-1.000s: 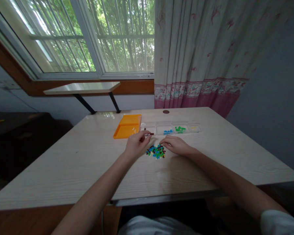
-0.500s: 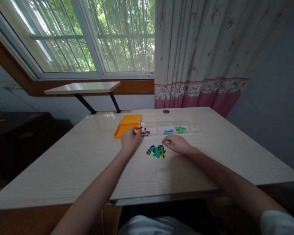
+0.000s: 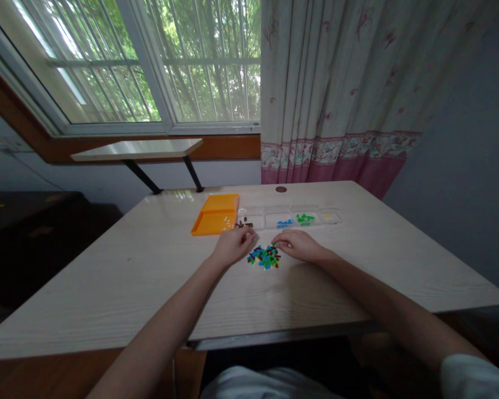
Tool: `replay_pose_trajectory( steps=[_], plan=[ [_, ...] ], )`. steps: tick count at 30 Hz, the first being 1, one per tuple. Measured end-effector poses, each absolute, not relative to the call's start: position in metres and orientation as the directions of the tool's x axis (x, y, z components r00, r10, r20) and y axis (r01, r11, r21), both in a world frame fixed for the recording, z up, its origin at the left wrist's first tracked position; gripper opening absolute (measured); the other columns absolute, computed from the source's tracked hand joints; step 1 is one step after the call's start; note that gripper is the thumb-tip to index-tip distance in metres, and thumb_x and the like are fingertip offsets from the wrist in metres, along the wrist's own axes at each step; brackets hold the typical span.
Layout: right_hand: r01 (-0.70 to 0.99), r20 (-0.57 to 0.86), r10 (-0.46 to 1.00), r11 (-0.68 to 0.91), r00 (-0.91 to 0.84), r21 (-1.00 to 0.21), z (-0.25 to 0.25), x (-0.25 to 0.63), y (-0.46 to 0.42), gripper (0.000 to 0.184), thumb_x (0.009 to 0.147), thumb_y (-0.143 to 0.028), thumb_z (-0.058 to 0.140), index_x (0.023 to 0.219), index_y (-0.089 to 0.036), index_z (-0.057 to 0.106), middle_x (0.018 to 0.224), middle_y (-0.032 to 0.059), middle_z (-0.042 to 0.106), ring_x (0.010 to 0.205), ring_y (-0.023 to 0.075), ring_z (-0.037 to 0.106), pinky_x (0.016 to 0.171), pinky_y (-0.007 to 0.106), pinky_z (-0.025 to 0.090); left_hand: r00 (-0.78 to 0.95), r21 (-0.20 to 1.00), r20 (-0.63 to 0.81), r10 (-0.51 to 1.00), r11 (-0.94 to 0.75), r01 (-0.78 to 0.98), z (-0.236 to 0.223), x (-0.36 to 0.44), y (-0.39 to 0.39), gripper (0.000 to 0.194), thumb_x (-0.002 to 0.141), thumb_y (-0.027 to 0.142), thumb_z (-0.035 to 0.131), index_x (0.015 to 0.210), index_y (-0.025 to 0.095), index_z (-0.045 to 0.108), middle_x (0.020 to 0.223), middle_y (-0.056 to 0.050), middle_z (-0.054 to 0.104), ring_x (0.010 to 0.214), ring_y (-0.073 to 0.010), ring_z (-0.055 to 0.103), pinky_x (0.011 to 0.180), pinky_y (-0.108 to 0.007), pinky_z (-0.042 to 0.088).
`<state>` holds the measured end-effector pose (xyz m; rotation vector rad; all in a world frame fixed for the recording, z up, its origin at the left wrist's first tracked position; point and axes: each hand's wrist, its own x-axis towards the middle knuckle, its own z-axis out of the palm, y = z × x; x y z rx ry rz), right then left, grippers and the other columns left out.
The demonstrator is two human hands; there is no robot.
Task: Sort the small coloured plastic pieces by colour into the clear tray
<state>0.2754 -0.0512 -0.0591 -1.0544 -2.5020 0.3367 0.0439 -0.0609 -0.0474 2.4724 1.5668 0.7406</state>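
Note:
A loose pile of small building bricks (image 3: 265, 257) in blue, green, brown and yellow lies between my hands. My left hand (image 3: 234, 245) hovers just left of the pile, fingers curled together, with no brick visible in them. On the other side, my right hand (image 3: 299, 244) pinches what looks like a small green brick (image 3: 274, 244) at the pile's upper right edge. Behind them runs a clear compartment tray (image 3: 277, 210). Brown bricks (image 3: 244, 223) occupy its left part, then blue bricks (image 3: 285, 223), green bricks (image 3: 305, 219) and a few yellow bricks (image 3: 328, 215) further right.
An open orange case (image 3: 217, 209) with small white pieces (image 3: 227, 223) in it stands left of the tray. A raised shelf (image 3: 139, 148) on black legs is at the desk's back left. The wooden desk (image 3: 158, 299) ends close to my body.
My left hand has come back from the brown bricks, right and nearer to the pile. The brown brick it held no longer shows in its fingers. My right hand has shifted slightly left.

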Motion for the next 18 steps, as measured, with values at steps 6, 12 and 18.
replay_pose_trajectory(
  steps=[6,12,18],
  plan=[
    [0.639,0.265,0.731,0.680,-0.629,-0.359,-0.0578,0.2748,-0.0523,0.020,0.080,-0.020,0.051,0.093,-0.020,0.066,0.079,0.0023,0.064,0.071,0.0135,0.056,0.064,0.022,0.039,0.495,0.327,0.313,0.811,-0.581,0.746,-0.0460,0.0536,-0.0699,0.027,0.086,0.034,0.042,0.086,0.018,0.063,0.070,-0.002,0.064,0.061,-0.0109,0.054,0.057,-0.020,0.035],
    [0.609,0.253,0.706,0.703,-0.662,-0.367,-0.0570,0.2746,-0.0529,0.021,0.080,-0.020,0.052,0.095,-0.022,0.066,0.083,0.0022,0.065,0.074,0.0136,0.057,0.067,0.022,0.039,0.497,0.310,0.307,0.812,-0.579,0.754,-0.0468,0.0530,-0.0703,0.025,0.086,0.033,0.043,0.087,0.019,0.064,0.066,-0.001,0.063,0.058,-0.0110,0.055,0.055,-0.020,0.035],
    [0.602,0.264,0.717,0.689,-0.645,-0.404,-0.0580,0.2726,-0.0524,0.014,0.080,-0.022,0.053,0.088,-0.018,0.064,0.075,0.0021,0.061,0.069,0.0130,0.053,0.062,0.022,0.037,0.507,0.320,0.319,0.801,-0.595,0.737,-0.0448,0.0548,-0.0717,0.024,0.085,0.030,0.044,0.086,0.018,0.064,0.065,-0.001,0.063,0.057,-0.0102,0.054,0.055,-0.019,0.035]
  ],
)
